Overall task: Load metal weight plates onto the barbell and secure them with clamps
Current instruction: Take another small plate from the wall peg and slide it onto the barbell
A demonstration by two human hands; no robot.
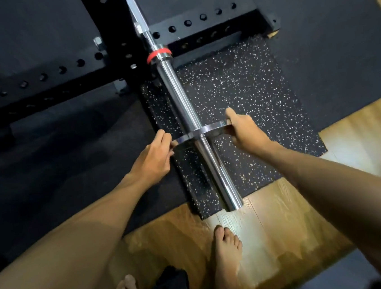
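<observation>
A thin metal plate (203, 131) sits on the chrome sleeve of the barbell (189, 113), about halfway along the sleeve, and is seen almost edge-on. Both hands hold it by the rim. The left hand (154, 158) is at the plate's left edge; its fingers (163, 136) are curled around the rim and closed on it. The right hand (245, 131) is at the right edge, with the thumb on the far face and the other fingers under and behind the plate, also closed on it. So the plate lies between the two hands, with the sleeve passing through its middle.

Further up the bar, a red ring (158, 54) sits at the collar, well apart from the plate. The free end of the sleeve points towards the person. The bar hangs above a speckled mat (250, 95). A black rack (114, 58) with rows of holes stands behind. Two bare feet (228, 255) are on the wooden floor (275, 224) below.
</observation>
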